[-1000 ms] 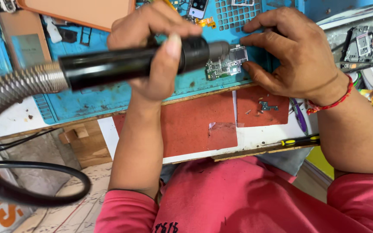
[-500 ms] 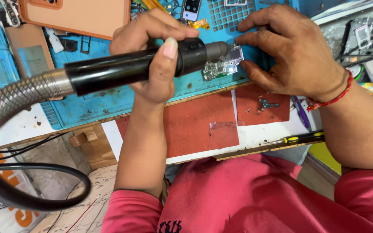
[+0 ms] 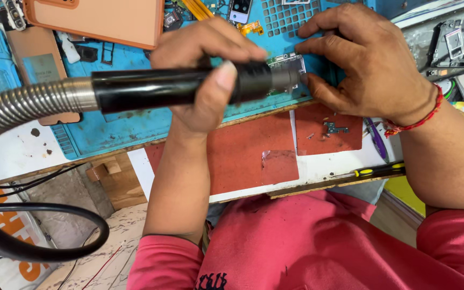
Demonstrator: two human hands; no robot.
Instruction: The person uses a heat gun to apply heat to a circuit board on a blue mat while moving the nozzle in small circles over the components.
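A black hot-air handpiece (image 3: 173,88) is gripped in the closed left hand (image 3: 208,64), its nozzle aimed at a small circuit board (image 3: 291,67) pinched by the right hand (image 3: 366,64) on the blue mat (image 3: 124,129). Heating appears underway; steady aim is required next.

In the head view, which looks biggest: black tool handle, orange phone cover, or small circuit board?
1. Orange phone cover, though partly cut off.
2. Black tool handle; being nearer the camera inflates it, so these two are unsure.
3. Circuit board.
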